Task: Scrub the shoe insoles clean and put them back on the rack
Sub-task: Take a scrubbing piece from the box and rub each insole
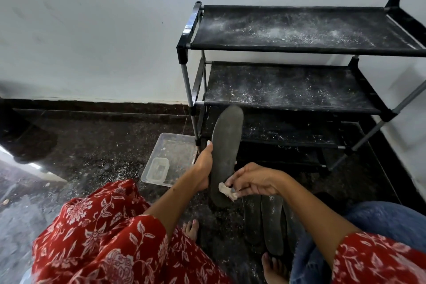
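A dark grey insole [225, 145] stands nearly upright in front of the black shoe rack [299, 48]. My left hand [204, 168] grips its left edge, thumb pointing up along the side. My right hand [251, 180] pinches a small whitish cloth wad [227, 191] against the heel end of that insole. Several more dark insoles [269, 226] lie side by side on the floor below my right hand, between my bare feet.
The rack's fabric shelves are dusted with white powder. A clear plastic tray [175, 145] holding a small clear container [158, 169] sits on the dark speckled floor left of the rack. White powder is scattered on the floor. A white wall stands behind.
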